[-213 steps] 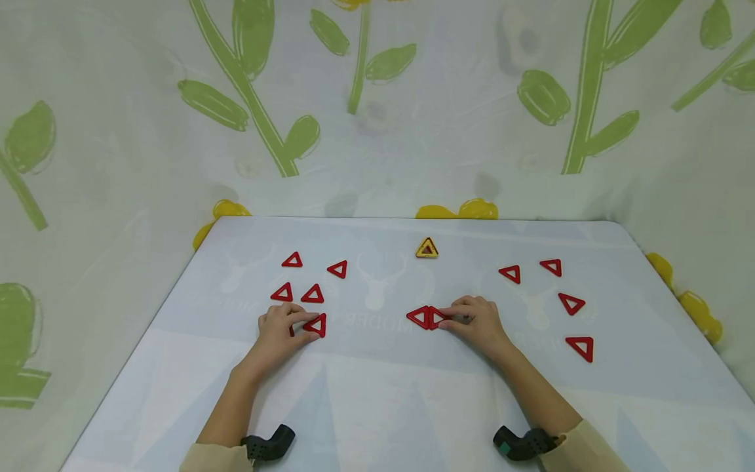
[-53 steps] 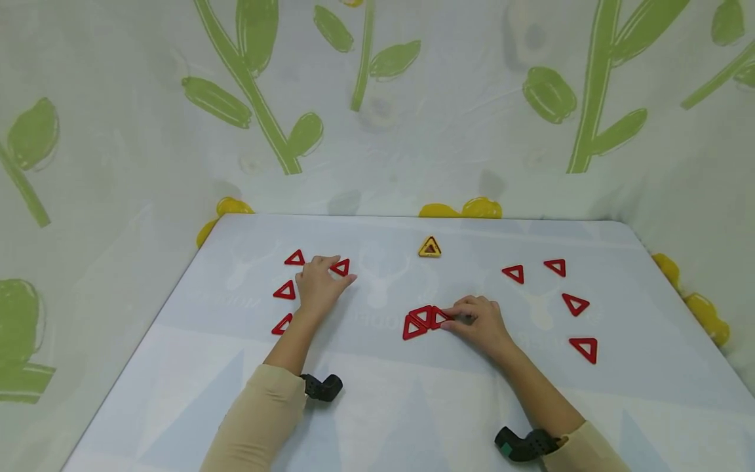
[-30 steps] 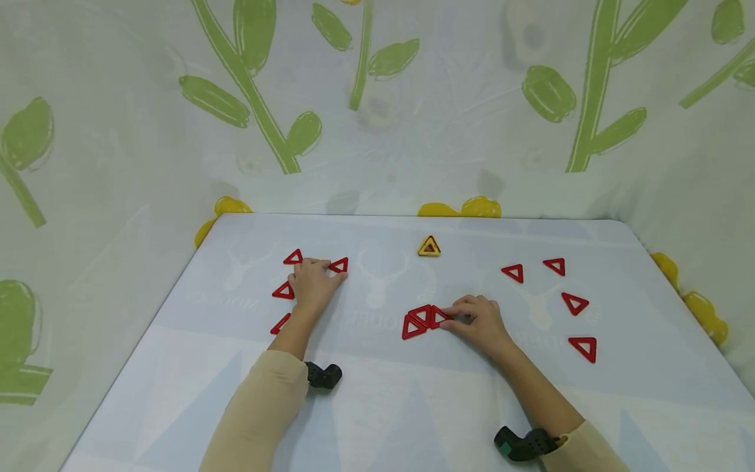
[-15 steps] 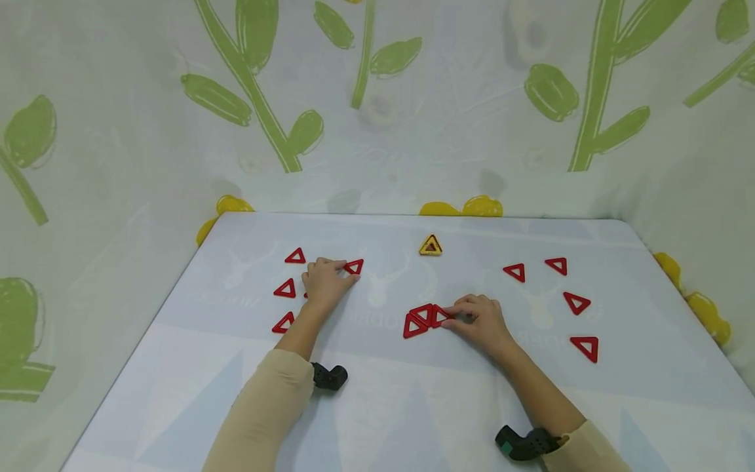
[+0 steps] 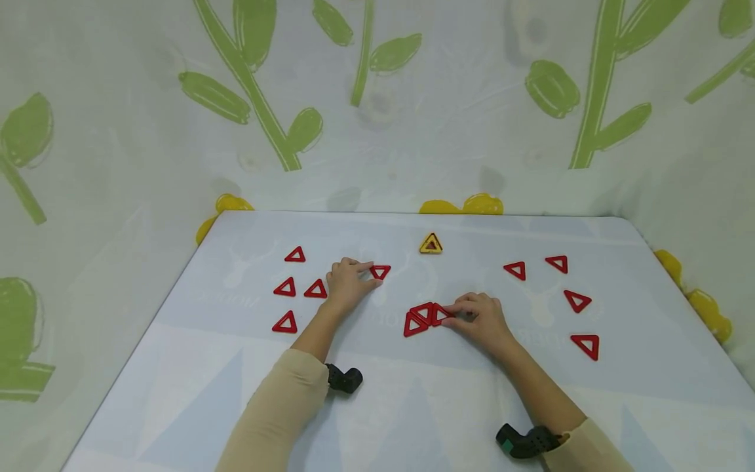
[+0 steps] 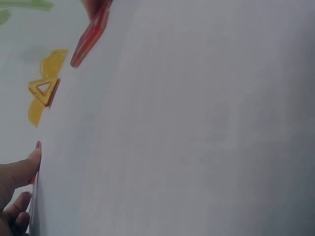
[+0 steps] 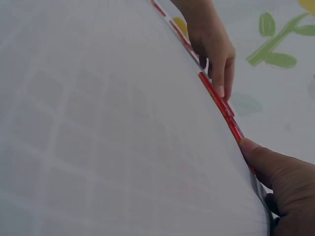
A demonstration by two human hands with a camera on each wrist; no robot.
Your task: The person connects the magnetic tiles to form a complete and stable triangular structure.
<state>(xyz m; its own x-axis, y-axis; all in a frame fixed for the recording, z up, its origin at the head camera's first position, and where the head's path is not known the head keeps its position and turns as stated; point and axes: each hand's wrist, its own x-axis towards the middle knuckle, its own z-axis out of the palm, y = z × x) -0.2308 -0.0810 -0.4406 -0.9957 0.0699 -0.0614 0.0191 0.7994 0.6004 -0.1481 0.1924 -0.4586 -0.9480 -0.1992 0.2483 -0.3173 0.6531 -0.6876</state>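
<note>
My left hand (image 5: 349,285) pinches a red hollow triangle tile (image 5: 381,267) between thumb and forefinger, left of the table's middle. Right of it, a joined row of red triangle tiles (image 5: 422,309) lies on the table, their edges touching. My right hand (image 5: 482,321) grips the rightmost tile (image 5: 435,315) of that row by its right tip. In the left wrist view, my left thumb and fingers (image 6: 19,174) show at the left edge, the tile mostly hidden. The right wrist view shows my right thumb (image 7: 256,150) against the red row edge-on.
Several loose red triangles (image 5: 286,286) lie to the left of my left arm. More red triangles (image 5: 577,301) are spread at the right. A yellow triangle piece (image 5: 431,250) sits near the back edge of the pale table (image 5: 377,406). A patterned cloth (image 5: 436,131) hangs behind.
A third tile has joined the row since the earliest frame. My left hand has then taken a tile from the upper left group and moved it rightward, turning it point-down. My right hand stays put.
</note>
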